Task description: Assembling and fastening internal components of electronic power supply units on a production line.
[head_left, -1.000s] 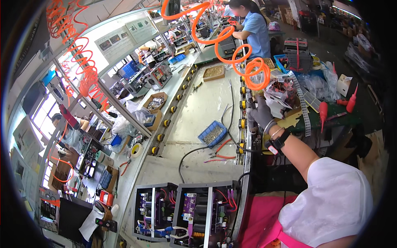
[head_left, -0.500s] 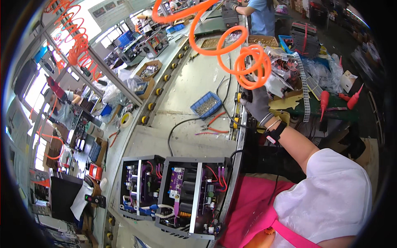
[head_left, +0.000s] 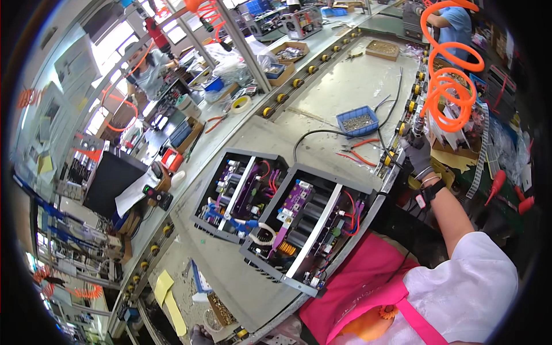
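My right hand point(head_left: 418, 152), in a grey glove, is closed around a dark air tool point(head_left: 418, 127) at the lower end of the orange coiled hose point(head_left: 449, 95), by the bench's right edge. The glove hides much of the tool. At the bottom edge, my gloved left hand point(head_left: 201, 335) is partly cut off, beside a small box of screws point(head_left: 221, 309); its fingers are too little seen to judge. Two open black metal housings lie on the bench between my hands. The right housing point(head_left: 303, 221) and left housing point(head_left: 238, 192) hold purple circuit boards, wires and a silver crossbar.
A blue tray of screws point(head_left: 357, 122) and red-handled pliers point(head_left: 362, 150) lie beyond the housings, near a black cable point(head_left: 313, 133). Yellow rollers point(head_left: 267, 111) line the bench. Red bottles point(head_left: 498, 183) stand at right. A person in blue point(head_left: 454, 26) works at the far end.
The view has swung left and down, so the housings and hose appear farther right. My left hand and the screw box have come into sight at the bottom. The right hand stays at the hose's end.
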{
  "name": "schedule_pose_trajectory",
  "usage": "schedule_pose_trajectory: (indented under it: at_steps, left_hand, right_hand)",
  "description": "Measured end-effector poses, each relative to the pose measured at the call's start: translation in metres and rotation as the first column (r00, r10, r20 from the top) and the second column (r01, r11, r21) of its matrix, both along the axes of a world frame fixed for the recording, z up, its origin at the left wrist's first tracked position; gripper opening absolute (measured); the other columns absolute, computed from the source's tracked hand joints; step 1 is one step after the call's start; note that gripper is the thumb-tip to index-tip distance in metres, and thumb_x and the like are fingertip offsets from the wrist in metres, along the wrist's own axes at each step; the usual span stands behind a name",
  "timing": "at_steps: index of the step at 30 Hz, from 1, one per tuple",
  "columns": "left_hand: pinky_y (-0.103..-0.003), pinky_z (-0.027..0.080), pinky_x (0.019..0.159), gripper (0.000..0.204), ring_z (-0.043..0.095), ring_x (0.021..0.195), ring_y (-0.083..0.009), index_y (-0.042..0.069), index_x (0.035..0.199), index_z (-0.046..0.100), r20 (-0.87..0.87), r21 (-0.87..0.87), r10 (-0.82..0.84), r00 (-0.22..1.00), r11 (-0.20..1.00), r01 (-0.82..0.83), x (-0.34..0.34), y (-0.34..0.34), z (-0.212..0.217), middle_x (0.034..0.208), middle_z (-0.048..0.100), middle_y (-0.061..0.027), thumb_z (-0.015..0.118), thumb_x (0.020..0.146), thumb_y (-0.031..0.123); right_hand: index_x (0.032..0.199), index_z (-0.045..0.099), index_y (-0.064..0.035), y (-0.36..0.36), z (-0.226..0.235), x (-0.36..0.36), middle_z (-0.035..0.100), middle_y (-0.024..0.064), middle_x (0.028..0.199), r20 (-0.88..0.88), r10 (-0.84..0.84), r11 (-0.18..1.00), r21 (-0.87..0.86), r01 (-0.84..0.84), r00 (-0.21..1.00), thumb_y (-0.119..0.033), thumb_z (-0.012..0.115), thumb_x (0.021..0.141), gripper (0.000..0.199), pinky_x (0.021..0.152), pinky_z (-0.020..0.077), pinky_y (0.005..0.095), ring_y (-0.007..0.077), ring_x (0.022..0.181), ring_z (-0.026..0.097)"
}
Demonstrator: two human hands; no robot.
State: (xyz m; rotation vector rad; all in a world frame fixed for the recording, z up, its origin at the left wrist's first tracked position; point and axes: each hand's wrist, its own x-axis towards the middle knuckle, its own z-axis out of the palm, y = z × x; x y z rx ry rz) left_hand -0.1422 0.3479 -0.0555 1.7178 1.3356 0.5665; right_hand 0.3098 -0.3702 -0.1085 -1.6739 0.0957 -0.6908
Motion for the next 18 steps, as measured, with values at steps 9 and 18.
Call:
schedule_pose_trajectory:
  at_steps: [9,18]
  left_hand:
    - [-0.020,0.040,0.048,0.010,0.048,0.060,-0.0100,0.005,0.084,0.055,0.500,-0.422,0.228,0.836,0.907,0.005,0.040,-0.086,0.074,0.068,0.050,-0.0020,0.058,0.090,0.012]
    - [-0.019,0.031,0.039,0.019,0.038,0.054,-0.0078,0.008,0.102,0.052,0.785,-0.472,-0.085,0.614,0.560,0.681,0.116,-0.267,0.097,0.080,0.050,-0.0017,0.056,0.093,0.025]
  right_hand:
    - [0.124,0.050,-0.0033,0.049,0.179,-0.092,0.061,0.0035,0.100,0.242,0.128,0.991,0.015,-0.135,0.962,-0.003,0.065,0.081,0.046,0.076,0.0512,0.0283,0.0115,0.084,0.059]
    - [0.135,0.036,-0.0042,0.233,0.252,-0.171,0.060,0.0118,0.100,0.539,0.743,0.527,-0.107,-0.843,0.396,-0.004,0.070,0.079,0.065,0.076,0.0548,0.0398,0.0223,0.089,0.063]
